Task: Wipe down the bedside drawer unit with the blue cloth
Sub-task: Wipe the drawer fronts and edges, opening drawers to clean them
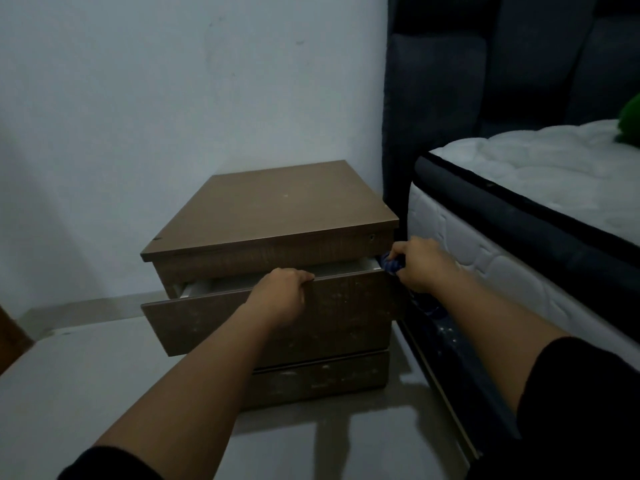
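Note:
A brown wooden bedside drawer unit stands on the floor against the white wall, beside the bed. Its top drawer is pulled partly out, showing a pale inside. My left hand grips the top edge of that drawer front, fingers curled over it. My right hand is at the drawer's right corner, closed around a bunched blue cloth that presses against the unit's right side. A lower drawer front stays closed below.
A white mattress on a dark bed base stands tight to the unit's right. A dark padded headboard rises behind it. A green object lies on the mattress. Pale floor spreads to the left and in front.

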The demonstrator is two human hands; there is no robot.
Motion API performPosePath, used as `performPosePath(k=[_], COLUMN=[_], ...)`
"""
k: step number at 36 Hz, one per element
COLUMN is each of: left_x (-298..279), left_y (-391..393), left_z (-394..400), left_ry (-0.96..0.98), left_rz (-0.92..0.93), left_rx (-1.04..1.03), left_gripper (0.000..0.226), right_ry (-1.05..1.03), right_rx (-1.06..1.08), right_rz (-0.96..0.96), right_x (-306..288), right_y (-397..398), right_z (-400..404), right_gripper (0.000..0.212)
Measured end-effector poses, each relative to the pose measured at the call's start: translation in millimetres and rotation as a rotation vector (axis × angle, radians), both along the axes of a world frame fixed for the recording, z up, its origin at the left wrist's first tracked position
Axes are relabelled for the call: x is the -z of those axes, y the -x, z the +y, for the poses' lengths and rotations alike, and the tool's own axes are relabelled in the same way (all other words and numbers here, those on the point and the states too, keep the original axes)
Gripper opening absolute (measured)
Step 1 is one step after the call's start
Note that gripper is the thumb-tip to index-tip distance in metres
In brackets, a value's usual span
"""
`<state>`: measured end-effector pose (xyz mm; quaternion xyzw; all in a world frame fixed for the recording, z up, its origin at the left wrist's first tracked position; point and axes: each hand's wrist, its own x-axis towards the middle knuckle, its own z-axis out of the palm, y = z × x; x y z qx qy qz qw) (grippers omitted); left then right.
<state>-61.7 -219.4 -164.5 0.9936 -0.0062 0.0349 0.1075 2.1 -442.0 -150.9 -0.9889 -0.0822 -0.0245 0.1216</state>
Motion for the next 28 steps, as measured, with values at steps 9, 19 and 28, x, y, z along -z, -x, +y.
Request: performPosePath(k=[9, 19, 28], left_x=[-3.5, -10.0, 9.5], left_y=[12.7, 43.1, 66.9], left_z=[-3.5, 18.4, 36.5], left_ry=[-0.076, -0.040, 0.070], left_rz=[0.010, -0.026, 0.055], left_rx=[-0.091, -0.341, -0.312], left_gripper=[0.046, 0.045, 0.064], right_ry=[-0.018, -0.031, 0.129], right_rx=[0.205, 0.092, -0.137], right_rz=[-0.017, 0.068, 0.170], right_x=[5.9, 5.2, 12.3], right_y=[26.2, 59.2, 74.1], right_z=[-6.0, 29.4, 86.1], right_gripper=[0.039, 0.044, 0.064])
